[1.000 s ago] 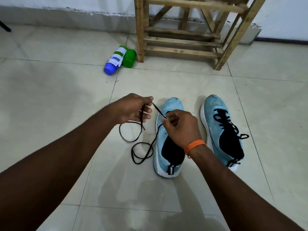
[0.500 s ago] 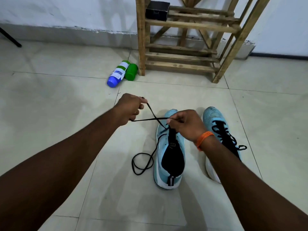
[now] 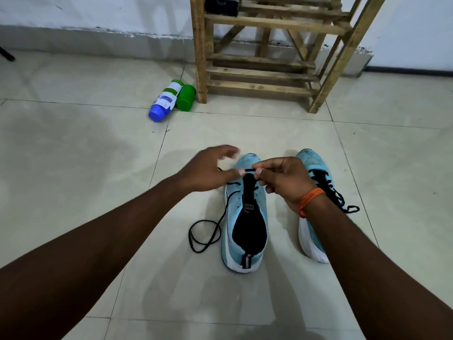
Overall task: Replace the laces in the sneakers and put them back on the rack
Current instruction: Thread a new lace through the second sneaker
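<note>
Over the toe of the unlaced sneaker on the floor, the black lace is pinched by the right hand; the left hand fingers are spread, their earlier grip on it released.

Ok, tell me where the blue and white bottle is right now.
The blue and white bottle lies on its side on the floor, left of centre in the head view, beside a green cup by the left front leg of the wooden rack.
</note>
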